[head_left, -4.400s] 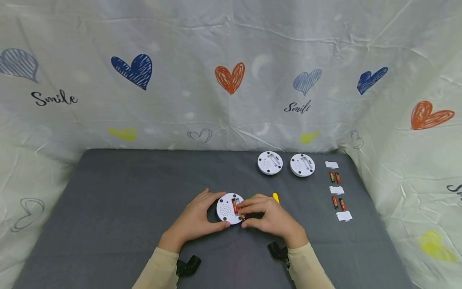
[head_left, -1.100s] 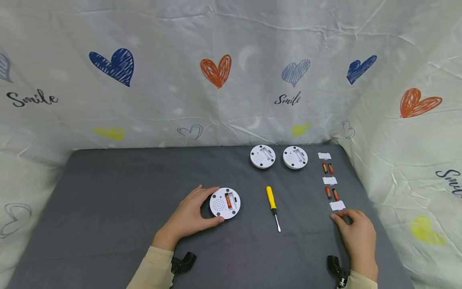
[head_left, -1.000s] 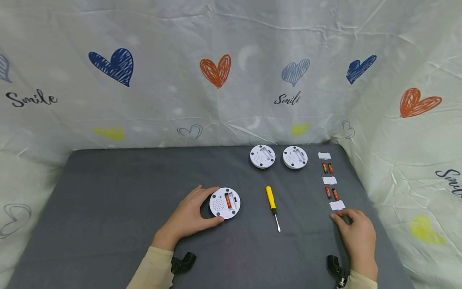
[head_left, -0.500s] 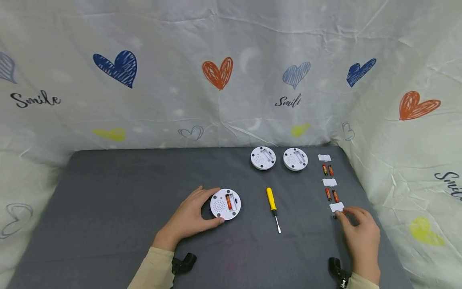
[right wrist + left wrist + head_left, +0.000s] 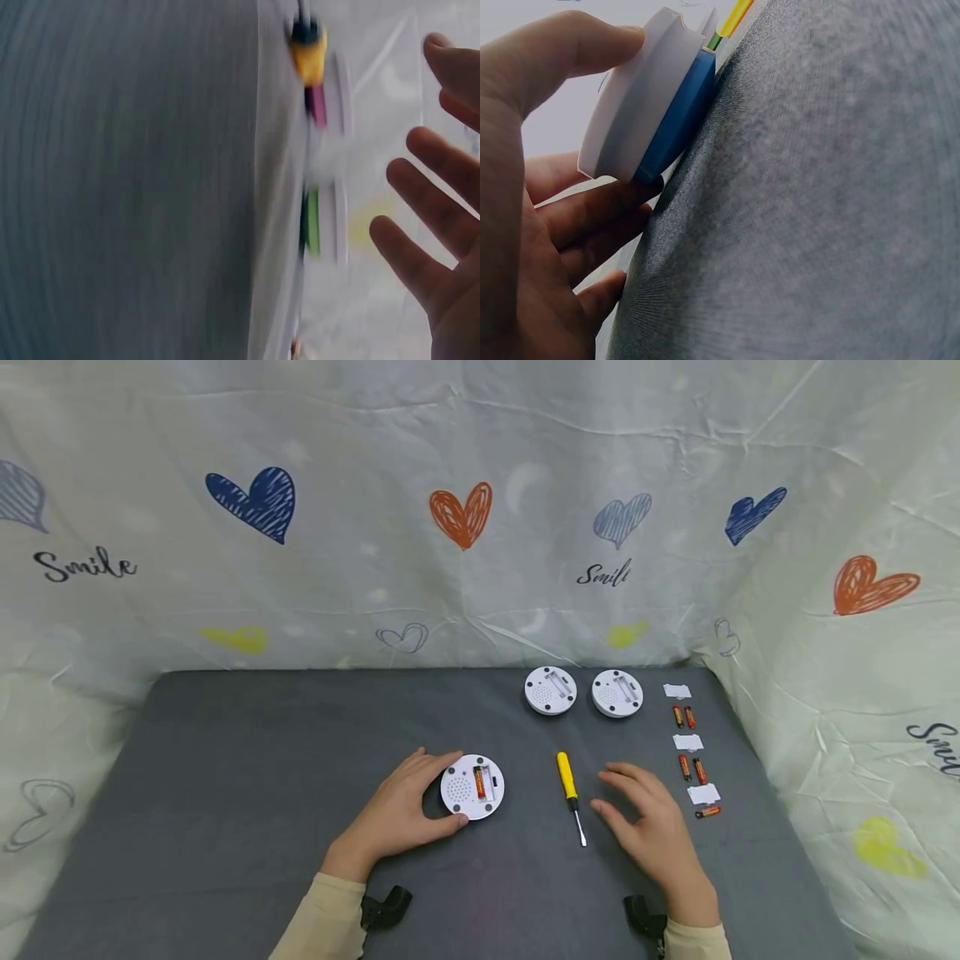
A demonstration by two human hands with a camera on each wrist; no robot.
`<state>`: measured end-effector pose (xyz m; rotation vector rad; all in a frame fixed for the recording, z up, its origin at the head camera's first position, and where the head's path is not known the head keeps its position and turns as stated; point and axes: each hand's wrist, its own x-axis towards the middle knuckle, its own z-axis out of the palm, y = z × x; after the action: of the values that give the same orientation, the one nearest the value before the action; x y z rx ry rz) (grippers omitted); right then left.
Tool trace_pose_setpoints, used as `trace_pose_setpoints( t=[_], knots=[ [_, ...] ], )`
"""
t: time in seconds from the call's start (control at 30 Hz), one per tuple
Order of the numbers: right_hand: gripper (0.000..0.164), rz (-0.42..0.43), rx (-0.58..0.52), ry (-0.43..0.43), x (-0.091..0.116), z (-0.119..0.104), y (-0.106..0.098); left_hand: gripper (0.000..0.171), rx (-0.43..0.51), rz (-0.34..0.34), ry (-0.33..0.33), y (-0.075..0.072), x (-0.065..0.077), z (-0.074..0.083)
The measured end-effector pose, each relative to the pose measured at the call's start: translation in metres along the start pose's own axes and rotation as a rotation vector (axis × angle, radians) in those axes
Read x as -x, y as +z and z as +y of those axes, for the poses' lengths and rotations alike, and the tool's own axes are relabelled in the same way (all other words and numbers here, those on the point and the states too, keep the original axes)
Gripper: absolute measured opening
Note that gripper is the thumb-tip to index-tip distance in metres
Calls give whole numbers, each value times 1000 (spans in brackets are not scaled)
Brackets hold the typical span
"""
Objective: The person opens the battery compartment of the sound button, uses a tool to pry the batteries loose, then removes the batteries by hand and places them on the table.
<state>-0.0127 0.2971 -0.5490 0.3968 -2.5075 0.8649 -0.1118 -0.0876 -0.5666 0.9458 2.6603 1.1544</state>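
My left hand [image 5: 405, 810] grips the rim of a round white device [image 5: 456, 795] between thumb and fingers. Its underside faces up, showing speaker holes, dark feet and a battery slot with one orange-black battery [image 5: 479, 782] in the left half. The left wrist view reveals a blue lower part [image 5: 681, 112] close over the cloth. My right hand [image 5: 652, 822] holds nothing, fingers spread, just right of a yellow-handled screwdriver [image 5: 566, 775]. In the right wrist view the right hand's fingers [image 5: 435, 202] are extended. A loose battery [image 5: 708, 812] lies below the nearest white battery cover [image 5: 703, 794].
Two more round white devices [image 5: 551, 691] stand at the back, with purple [image 5: 319, 105] and green [image 5: 313, 221] sides. Along the right run two more covers [image 5: 687, 742] and pairs of batteries [image 5: 685, 767]. A printed curtain [image 5: 337, 568] hangs behind the grey table [image 5: 262, 777].
Over the last seconds my right hand went from the device to the nearest cover, let go of a battery below it, and moved back left. My left hand stayed on the device.
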Motion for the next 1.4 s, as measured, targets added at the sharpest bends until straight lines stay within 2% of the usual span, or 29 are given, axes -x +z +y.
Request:
trace_pose_setpoints(
  t=[0.17,0.47,0.7,0.97,1.23,1.4],
  knots=[
    [49,-104,-47,-40,-14,-15,20,89,-7,0,4,-2,-2,-1],
    [47,-170,-150,-139,-37,-28,49,89,-9,-13,-5,-2,-5,2],
    [47,-208,-176,-215,-53,-39,68,88,-5,-14,3,2,-5,1],
    [46,-328,-125,-206,-66,-51,82,88,2,-32,-5,3,-3,2],
    [44,-347,-131,-254,-76,-57,91,88,13,-32,-1,1,-1,1],
    [32,-346,-149,-292,-82,-63,93,87,4,-29,25,-1,-1,-1]
  ],
)
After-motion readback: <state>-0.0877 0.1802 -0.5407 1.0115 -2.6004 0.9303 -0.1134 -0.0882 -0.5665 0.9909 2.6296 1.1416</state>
